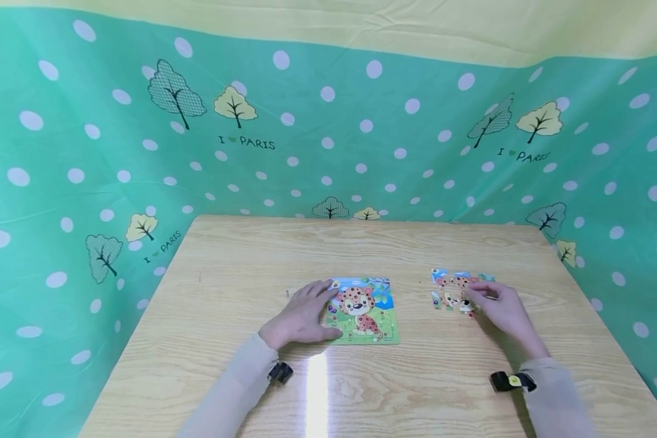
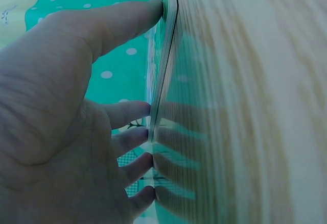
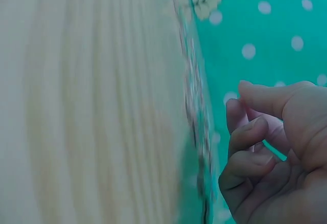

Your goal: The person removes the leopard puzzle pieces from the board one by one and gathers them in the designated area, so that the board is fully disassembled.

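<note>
A leopard puzzle picture board (image 1: 364,313) lies flat on the table, blue at the top and green below. My left hand (image 1: 306,313) rests along its left side, fingers spread. In the left wrist view the thumb (image 2: 122,22) touches the board's edge and the fingertips reach down to the tabletop. To the right, several loose jigsaw pieces (image 1: 452,282) with parts of a similar leopard lie grouped with gaps between them. Over their lower right edge is my right hand (image 1: 500,310), fingers curled. Its thumb and index tips (image 3: 245,89) come close together, with no piece visible between them.
The wooden table (image 1: 224,255) runs back to a green dotted curtain (image 1: 306,121) that hangs behind and at both sides. A bright strip of light reflects on the tabletop (image 1: 317,389) before the board. Both wrists wear black bands (image 1: 506,382).
</note>
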The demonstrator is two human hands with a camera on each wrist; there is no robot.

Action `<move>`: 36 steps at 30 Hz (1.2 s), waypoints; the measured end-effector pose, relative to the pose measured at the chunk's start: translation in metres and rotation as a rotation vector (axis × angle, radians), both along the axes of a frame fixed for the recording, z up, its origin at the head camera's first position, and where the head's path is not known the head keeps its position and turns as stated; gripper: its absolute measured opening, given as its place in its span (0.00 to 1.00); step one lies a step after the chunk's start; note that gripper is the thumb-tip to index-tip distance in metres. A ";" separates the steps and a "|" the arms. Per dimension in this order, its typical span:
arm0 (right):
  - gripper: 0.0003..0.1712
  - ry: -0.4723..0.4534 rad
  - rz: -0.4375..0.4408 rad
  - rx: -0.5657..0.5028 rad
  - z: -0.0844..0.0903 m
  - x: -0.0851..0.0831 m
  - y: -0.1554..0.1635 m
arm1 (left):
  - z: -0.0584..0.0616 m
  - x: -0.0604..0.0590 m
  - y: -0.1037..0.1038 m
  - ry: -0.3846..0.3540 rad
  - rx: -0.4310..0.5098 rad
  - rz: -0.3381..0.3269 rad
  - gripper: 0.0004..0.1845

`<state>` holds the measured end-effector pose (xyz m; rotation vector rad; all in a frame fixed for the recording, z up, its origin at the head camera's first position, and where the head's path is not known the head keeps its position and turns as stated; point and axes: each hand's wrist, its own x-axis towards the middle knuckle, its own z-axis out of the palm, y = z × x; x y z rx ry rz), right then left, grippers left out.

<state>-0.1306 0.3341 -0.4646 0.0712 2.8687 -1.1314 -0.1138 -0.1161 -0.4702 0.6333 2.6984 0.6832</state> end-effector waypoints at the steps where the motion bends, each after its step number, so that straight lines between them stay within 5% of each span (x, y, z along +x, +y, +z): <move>1: 0.27 0.011 0.011 -0.001 0.000 0.000 -0.006 | 0.000 0.000 0.000 -0.002 -0.001 0.000 0.55; 12: 0.17 0.052 0.106 -0.052 0.000 -0.007 -0.064 | 0.001 0.001 0.001 -0.006 0.001 0.008 0.56; 36: 0.10 -0.072 0.281 -0.236 -0.005 -0.002 -0.152 | -0.001 0.001 0.000 0.003 -0.007 -0.003 0.60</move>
